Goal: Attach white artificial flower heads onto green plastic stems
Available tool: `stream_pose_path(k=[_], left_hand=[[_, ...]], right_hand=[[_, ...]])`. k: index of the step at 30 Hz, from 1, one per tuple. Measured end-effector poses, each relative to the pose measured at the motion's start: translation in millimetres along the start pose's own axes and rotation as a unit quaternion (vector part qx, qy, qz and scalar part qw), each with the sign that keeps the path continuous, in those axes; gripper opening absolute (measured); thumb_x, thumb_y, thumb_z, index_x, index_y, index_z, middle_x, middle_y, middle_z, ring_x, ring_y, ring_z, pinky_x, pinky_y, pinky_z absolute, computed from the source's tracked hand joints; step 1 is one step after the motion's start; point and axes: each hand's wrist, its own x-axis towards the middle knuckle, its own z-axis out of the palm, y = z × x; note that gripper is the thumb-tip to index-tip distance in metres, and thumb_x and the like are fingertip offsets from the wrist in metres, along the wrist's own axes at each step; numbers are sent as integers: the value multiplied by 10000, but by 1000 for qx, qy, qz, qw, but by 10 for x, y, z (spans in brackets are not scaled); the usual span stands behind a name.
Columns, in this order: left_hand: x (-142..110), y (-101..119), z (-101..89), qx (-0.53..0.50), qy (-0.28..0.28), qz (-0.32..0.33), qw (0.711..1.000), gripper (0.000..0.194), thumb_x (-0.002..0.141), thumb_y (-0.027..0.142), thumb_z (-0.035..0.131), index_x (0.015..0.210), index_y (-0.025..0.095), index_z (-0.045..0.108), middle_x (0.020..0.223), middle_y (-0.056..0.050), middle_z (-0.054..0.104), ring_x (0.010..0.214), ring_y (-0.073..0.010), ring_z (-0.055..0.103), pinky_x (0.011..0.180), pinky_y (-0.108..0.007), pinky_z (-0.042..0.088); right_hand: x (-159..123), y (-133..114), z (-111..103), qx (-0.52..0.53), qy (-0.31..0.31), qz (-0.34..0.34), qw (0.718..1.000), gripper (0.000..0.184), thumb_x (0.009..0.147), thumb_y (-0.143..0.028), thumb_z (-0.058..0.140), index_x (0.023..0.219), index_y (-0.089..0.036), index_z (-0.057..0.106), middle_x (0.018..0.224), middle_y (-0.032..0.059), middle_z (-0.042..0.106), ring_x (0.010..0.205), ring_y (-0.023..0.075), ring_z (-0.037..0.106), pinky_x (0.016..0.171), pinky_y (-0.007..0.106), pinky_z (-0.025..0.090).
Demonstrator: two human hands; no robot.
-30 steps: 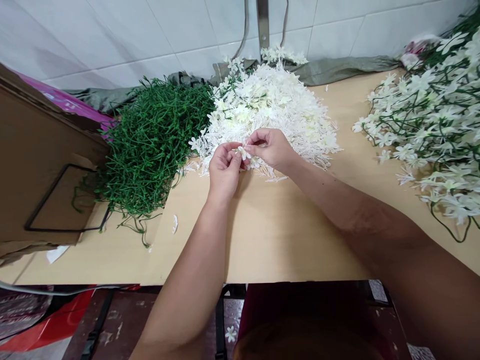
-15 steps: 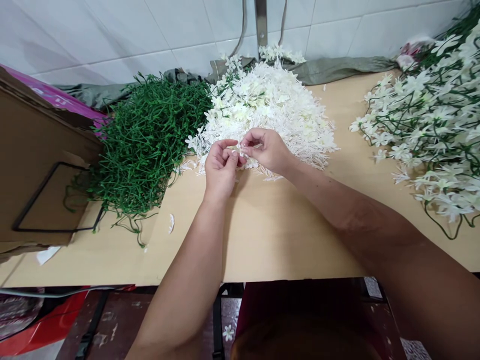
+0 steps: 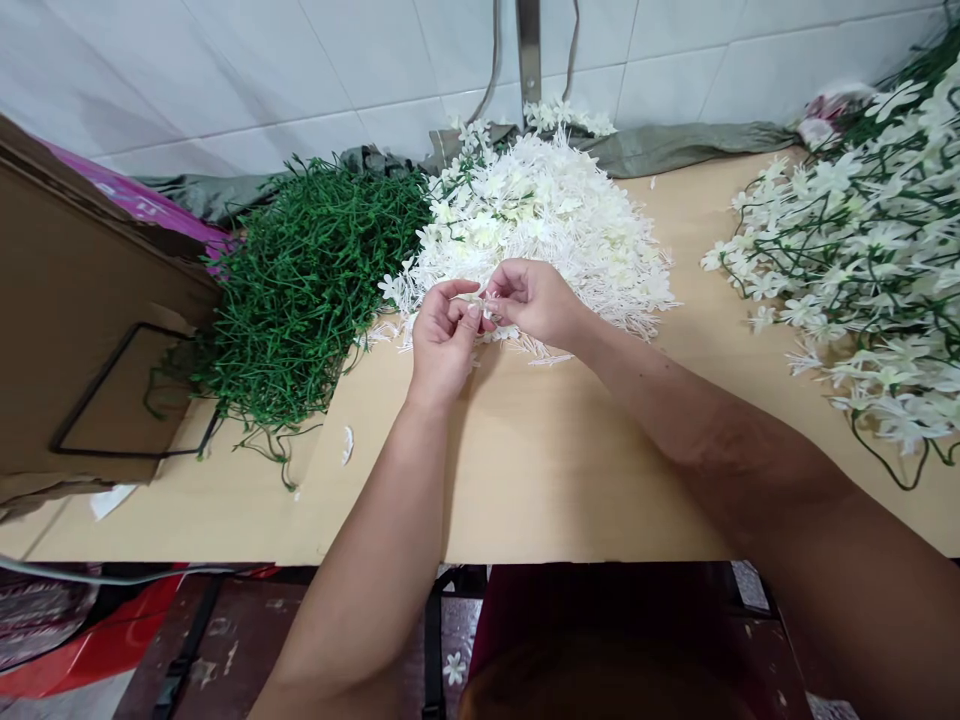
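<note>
My left hand (image 3: 445, 330) and my right hand (image 3: 534, 297) meet over the near edge of a heap of white artificial flower pieces (image 3: 577, 215). Between them is a small white artificial flower (image 3: 480, 302), pinched by the fingers of both hands and partly covered by them. Thumb and forefinger are closed on each hand. To the left lies a tangled pile of green plastic stems (image 3: 300, 290). At the right is a pile of white flowers on green stems (image 3: 862, 270).
A cardboard box (image 3: 97, 290) stands at the left, with a black wire frame (image 3: 71, 415) against it. Grey-green cloth (image 3: 682, 148) runs along the tiled wall (image 3: 262, 60). A white scrap (image 3: 347, 445) lies on the cardboard-topped table (image 3: 570, 480). One white flower (image 3: 454, 668) is below the table edge.
Both hands stay together at the white flower, with slight finger movement. The whole view has shifted a little, so things appear slightly lower and to the right.
</note>
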Motion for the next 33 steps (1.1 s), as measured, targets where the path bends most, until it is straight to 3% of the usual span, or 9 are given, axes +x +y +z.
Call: stream_pose_path(k=[4, 7, 13, 19, 23, 27, 33], left_hand=[[-5, 30, -1, -4, -2, -20, 1000, 442, 687, 512, 799, 974, 245, 595, 607, 48, 587, 559, -103, 599, 575, -215, 490], [-1, 65, -3, -11, 5, -22, 1000, 447, 663, 517, 813, 950, 246, 603, 605, 43, 595, 569, -110, 606, 581, -225, 492], [-3, 123, -8, 9, 8, -21, 1000, 465, 664, 516, 812, 957, 219, 606, 628, 7, 613, 587, -133, 622, 576, -246, 487], [-17, 137, -23, 4, 16, -22, 1000, 471, 653, 502, 824, 961, 227, 598, 614, 28, 610, 584, -126, 628, 583, -231, 495], [-32, 149, -21, -12, -1, -39, 999, 472, 644, 477, 837, 969, 224, 604, 616, 40, 620, 579, -109, 624, 596, -218, 506], [-29, 166, -2, -12, -7, -45, 999, 490, 605, 479, 859, 944, 223, 612, 601, 45, 617, 561, -104, 609, 579, -214, 503], [14, 149, -21, -3, 50, -14, 999, 420, 636, 517, 828, 873, 223, 644, 619, 19, 623, 540, -96, 555, 529, -213, 458]], right_hand=[[-21, -100, -8, 47, -7, 76, 996, 249, 805, 23, 545, 687, -181, 465, 599, -40, 520, 575, 93, 541, 600, 250, 491], [-19, -126, -14, 51, 1, 84, 995, 257, 797, 27, 571, 688, -183, 472, 611, -34, 515, 600, 108, 542, 598, 259, 488], [47, -38, -24, 5, 19, 10, 1000, 246, 787, 10, 583, 683, -183, 471, 610, -45, 467, 557, 85, 436, 565, 251, 391], [-2, -91, -5, -102, 35, -73, 991, 193, 768, -30, 549, 686, -185, 470, 666, -32, 488, 636, 101, 443, 629, 261, 378], [-53, -94, 12, -151, 10, -98, 984, 183, 728, -16, 528, 686, -185, 472, 734, -5, 522, 686, 119, 477, 642, 269, 386], [-23, -48, 10, -79, -32, -60, 995, 189, 765, -21, 527, 703, -189, 468, 628, -42, 499, 592, 98, 481, 594, 252, 397], [35, -64, -29, 60, 24, 28, 998, 238, 745, -9, 636, 679, -177, 480, 615, -53, 495, 549, 71, 486, 567, 242, 457]])
